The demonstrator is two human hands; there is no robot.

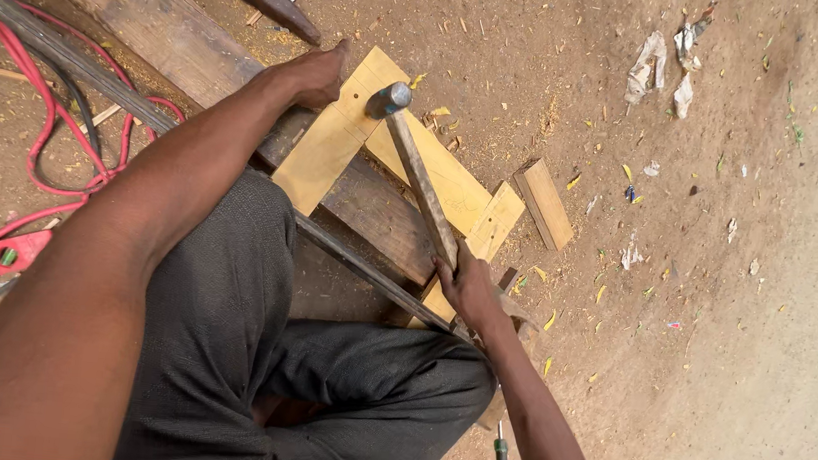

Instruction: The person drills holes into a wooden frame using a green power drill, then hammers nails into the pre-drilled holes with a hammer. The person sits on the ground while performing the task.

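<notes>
Right hand (468, 287) has a clenched grip on the hammer (421, 177) handle, head sitting over the yellow wood frame (434, 168) lying on the dark plank (179, 42). Left hand (312, 76) presses flat on the frame's corner, grasping nothing.

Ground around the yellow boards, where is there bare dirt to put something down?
The widest bare patch is the brown dirt ground right of the small loose wooden block, below the crumpled paper scraps. It is crowded by the yellow wooden boards, where the left hand presses and the right hand holds the wooden-handled hammer. Red cables clutter the left.
</notes>
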